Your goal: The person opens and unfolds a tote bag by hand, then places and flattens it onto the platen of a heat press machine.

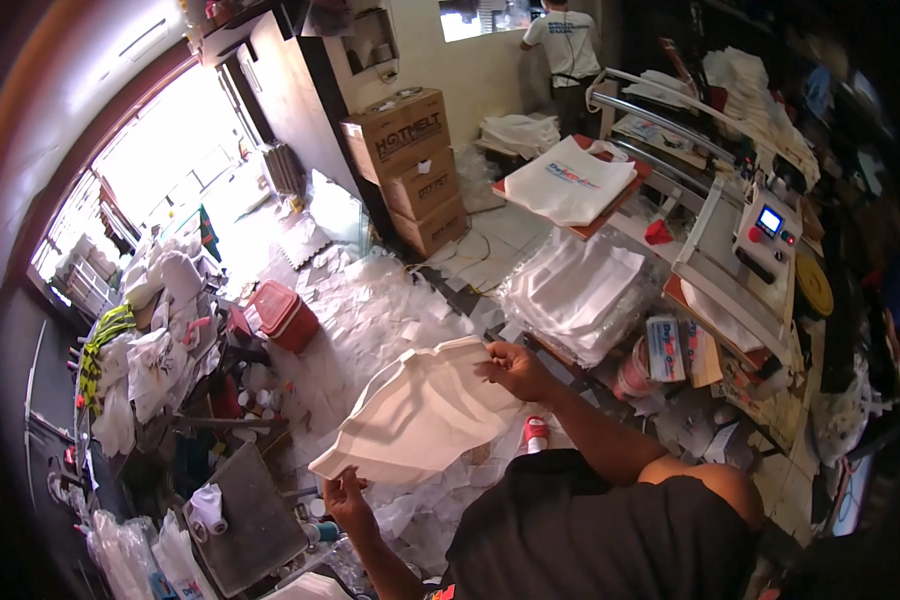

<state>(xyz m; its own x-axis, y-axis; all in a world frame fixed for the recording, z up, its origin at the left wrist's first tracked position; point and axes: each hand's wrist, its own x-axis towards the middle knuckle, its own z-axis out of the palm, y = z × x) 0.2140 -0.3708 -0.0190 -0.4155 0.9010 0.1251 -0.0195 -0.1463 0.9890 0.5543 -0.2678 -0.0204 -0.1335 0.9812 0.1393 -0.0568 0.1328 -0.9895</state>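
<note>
A plain white fabric bag [425, 412] is stretched slantwise in the air between my two hands, with soft folds across its middle. My right hand [520, 373] pinches its upper right corner between thumb and fingers. At the lower left corner, my left hand [346, 500] grips the edge with its fingertips. To the right, a white bag with a printed logo [570, 180] lies flat on the red-edged platen of a heat press [715, 250]. Below that platen sits a pile of white bags in clear plastic [580, 290].
Scraps of white film and paper [370, 310] cover the floor. A red bucket [282, 315] stands by a heaped table on the left. Stacked cartons [410, 165] rise against the back wall, and another person [565, 45] stands at the far window. A grey chair [245, 520] is at lower left.
</note>
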